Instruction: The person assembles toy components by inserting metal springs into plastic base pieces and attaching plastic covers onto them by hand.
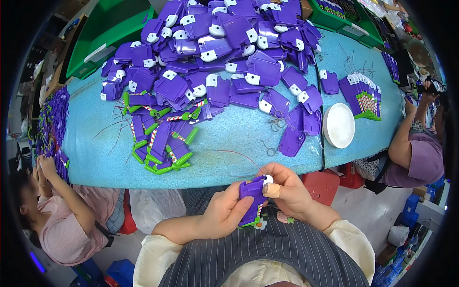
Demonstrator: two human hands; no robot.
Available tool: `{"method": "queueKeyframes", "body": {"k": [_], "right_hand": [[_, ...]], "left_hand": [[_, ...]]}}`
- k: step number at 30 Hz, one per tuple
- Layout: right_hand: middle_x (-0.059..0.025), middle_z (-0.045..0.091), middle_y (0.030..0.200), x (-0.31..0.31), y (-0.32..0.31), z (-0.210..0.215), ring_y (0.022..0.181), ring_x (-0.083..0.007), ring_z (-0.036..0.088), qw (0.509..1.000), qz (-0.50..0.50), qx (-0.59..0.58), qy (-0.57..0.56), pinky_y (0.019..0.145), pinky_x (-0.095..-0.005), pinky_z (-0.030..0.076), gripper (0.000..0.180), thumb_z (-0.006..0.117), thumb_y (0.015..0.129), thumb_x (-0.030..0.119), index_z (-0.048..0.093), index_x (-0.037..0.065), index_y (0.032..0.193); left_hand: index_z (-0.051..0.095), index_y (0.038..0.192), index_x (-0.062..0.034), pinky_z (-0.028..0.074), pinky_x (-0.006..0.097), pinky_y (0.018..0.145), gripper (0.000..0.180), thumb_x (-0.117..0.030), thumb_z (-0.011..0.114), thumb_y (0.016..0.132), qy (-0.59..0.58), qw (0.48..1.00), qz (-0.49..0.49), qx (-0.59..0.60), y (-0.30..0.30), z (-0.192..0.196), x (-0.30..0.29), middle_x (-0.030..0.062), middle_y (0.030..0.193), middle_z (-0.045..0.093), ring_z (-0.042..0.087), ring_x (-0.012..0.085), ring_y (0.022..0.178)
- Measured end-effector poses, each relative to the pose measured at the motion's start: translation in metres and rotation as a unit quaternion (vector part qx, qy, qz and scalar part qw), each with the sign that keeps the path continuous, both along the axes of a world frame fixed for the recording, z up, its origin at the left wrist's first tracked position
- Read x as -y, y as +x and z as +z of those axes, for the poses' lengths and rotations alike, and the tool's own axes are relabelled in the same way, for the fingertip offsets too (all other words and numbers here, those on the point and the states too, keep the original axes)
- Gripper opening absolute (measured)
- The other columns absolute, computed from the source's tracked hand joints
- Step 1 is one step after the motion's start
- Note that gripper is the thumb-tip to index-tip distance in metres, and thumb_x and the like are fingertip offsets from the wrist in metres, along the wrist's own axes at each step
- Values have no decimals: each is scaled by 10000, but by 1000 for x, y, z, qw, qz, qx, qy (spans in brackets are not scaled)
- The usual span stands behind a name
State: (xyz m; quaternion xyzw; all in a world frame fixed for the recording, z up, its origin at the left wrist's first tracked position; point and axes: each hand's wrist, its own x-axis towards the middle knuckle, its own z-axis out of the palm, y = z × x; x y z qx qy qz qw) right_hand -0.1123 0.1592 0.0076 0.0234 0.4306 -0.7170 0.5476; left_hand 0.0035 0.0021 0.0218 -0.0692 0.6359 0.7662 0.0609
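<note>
Close to my body, above my apron, my left hand (pixel 221 213) grips the side of a purple plastic casing (pixel 251 192), thumb laid over its face. This casing has a white top corner and a green, red-and-white striped piece along its lower side. My right hand (pixel 292 193) pinches it at the white corner, with a tan covering (pixel 271 191) on the thumb. A thin red wire (pixel 239 154) curves away from the top of the casing over the table. The right fingertips are partly hidden behind the casing.
Purple casings with white corners (pixel 239 31) are heaped at the back. Striped green-and-purple pieces (pixel 160 138) lie front left. At right are loose purple shells (pixel 291 138), a white round dish (pixel 338 125) and a fanned row of casings (pixel 366 98). Co-workers sit left and right.
</note>
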Motion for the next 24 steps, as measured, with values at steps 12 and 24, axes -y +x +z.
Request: {"method": "queueKeyframes", "body": {"k": [12,24], "right_hand": [[-11,484,879,13,11,-8,798,-113,476,995,-36,-53,-72,698,-255,406,165,636,818,21,490,89,856],[-80,545,759,18,-28,28,606,-147,481,809,57,-585,22,536,-274,392,344,776,710,179,604,5,952]], "left_hand": [[401,1179,48,485,270,689,271,-98,434,954,-57,997,-12,-49,1,-16,8,105,896,639,615,137,768],[578,1031,34,477,316,737,226,-15,617,814,-131,985,-1,-111,-29,5,38,162,990,610,613,240,846]]}}
